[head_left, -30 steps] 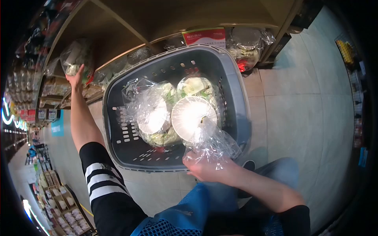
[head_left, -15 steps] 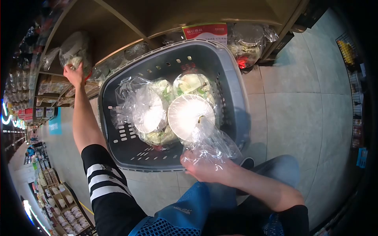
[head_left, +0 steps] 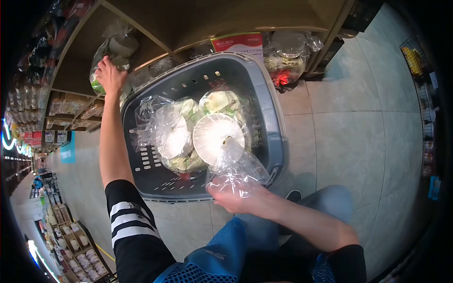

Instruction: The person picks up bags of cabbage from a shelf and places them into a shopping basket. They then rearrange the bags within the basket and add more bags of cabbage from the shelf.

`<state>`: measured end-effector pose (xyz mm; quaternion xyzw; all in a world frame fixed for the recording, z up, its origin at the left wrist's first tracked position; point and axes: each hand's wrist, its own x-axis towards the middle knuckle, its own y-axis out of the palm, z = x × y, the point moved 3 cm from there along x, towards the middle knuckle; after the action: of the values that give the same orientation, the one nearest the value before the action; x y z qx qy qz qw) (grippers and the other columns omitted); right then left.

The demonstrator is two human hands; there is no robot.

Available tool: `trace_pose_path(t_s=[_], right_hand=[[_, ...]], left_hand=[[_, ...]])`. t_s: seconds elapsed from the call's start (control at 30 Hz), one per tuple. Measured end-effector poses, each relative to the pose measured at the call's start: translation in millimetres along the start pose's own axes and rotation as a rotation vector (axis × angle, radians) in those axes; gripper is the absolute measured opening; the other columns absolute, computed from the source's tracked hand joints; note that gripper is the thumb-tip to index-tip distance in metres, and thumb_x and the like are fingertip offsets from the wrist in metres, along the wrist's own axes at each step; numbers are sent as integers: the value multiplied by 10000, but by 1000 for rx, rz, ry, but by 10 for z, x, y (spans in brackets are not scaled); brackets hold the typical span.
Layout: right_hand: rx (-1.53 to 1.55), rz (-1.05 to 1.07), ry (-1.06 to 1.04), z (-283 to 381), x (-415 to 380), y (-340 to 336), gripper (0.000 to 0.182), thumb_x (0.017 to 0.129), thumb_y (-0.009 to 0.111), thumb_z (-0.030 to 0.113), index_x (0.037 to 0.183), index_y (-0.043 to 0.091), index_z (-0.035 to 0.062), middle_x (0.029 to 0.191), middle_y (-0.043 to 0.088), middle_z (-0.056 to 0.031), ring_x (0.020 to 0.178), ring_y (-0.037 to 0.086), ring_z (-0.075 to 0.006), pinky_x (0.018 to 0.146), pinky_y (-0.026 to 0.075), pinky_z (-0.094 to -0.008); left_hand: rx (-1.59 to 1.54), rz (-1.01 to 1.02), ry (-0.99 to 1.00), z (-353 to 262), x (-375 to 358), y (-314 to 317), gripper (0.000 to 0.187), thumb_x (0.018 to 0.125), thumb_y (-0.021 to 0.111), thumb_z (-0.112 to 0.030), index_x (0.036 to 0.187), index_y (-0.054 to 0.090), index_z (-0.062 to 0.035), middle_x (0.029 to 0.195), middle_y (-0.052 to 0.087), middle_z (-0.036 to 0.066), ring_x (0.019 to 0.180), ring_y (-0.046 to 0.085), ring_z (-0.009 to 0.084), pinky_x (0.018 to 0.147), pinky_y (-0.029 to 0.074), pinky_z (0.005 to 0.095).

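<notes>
My left hand (head_left: 111, 75) clamps a clear bag (head_left: 123, 47) of greens in a left compartment of the wooden shelf (head_left: 212, 19), fingers bent over its near side. In the past half second the bag has shifted toward the compartment's divider and tipped over, so that its gathered top now points up and away and a green end shows low beside my fingers. I take that to mean the bag is still being turned and settled, as my hand has not come off it; whether the shelf bears its weight, I cannot tell. Down at the near rim of the grey basket (head_left: 275, 113), my right hand (head_left: 236, 195) stays curled beneath loose film from a bowl bag (head_left: 219, 138), and whether it grips rim or film is hidden. That bowl bag lies with its round white face upward, just beside another wrapped white round (head_left: 175, 137) and in front of packed leaves (head_left: 219, 101). Beyond the basket, a red sign (head_left: 238, 43) stands near one more bagged pack (head_left: 285, 62).
</notes>
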<state>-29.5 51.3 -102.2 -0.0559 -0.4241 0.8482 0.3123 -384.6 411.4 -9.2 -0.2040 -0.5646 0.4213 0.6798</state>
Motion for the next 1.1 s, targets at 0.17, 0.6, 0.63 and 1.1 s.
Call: trace_pose_path(t_s=[0.17,0.6,0.63,1.1], right_hand=[[167,210,139,43,3,-9,225,884,649,209,934,541,18,903,598,-150,907,637,-317,792,522,-423],[638,-12,496,-1,-67,-247,279,965,505,348,963,634,101,939,648,-71,861,614,-215,777,509,-347],[544,-81,437,13,-46,-270,284,959,513,358,957,636,102,932,652,-68,854,614,-212,766,510,-348],[1188,-2,366,-189,-21,179,343,924,588,377,818,551,54,692,585,-94,709,622,-237,629,478,-413]], left_hand=[[90,222,-156,-13,284,12,895,704,740,-511,1398,376,-79,1322,452,207,1240,422,419,1005,361,595],[134,401,15,-303,1090,911,816,824,532,-688,1493,360,-253,1602,257,45,1497,117,348,1114,139,692],[162,369,-13,-267,1028,741,774,844,512,-685,1480,389,-261,1589,294,50,1491,135,363,1103,152,701],[-85,-615,48,1823,148,-1214,198,917,561,-142,969,699,-9,916,708,158,874,635,350,868,437,440]])
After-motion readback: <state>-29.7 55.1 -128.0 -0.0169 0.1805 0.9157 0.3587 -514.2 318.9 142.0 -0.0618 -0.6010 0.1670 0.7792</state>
